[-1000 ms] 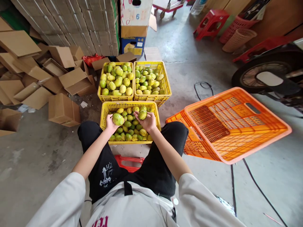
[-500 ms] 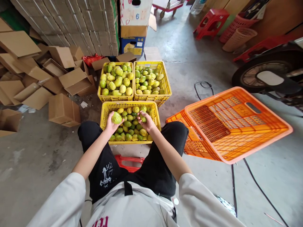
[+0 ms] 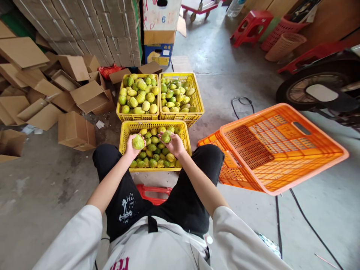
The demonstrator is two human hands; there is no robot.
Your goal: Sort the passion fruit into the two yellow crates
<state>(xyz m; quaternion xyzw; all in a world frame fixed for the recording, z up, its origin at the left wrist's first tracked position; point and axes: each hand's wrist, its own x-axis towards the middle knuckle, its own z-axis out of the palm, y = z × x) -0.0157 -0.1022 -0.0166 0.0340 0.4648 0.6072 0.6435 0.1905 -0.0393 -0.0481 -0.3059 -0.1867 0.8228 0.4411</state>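
Note:
My left hand [image 3: 132,147] is closed around a yellow-green lemon [image 3: 137,142], held over the left part of the near yellow crate [image 3: 122,138]. Over that crate's right part, my right hand [image 3: 174,144] holds a greener lemon [image 3: 166,137] in its curled fingers, palm turned up. Beneath both hands, the crate is filled with green and yellow lemons [image 3: 152,162]. Directly behind it stand two more yellow crates: the back left one [image 3: 137,116] is heaped with large lemons, and the back right one [image 3: 199,101] holds smaller ones.
An orange crate [image 3: 303,185] leans tilted beside my right knee. Loose cardboard boxes [image 3: 77,129] are piled at the left. A motorbike wheel [image 3: 295,88] and red stools [image 3: 251,28] stand at the right. Black cables [image 3: 309,221] run across the floor.
My right hand has turned its palm up, bringing the lemon in it into plain view. The lemon in my left hand has rolled slightly and looks rounder.

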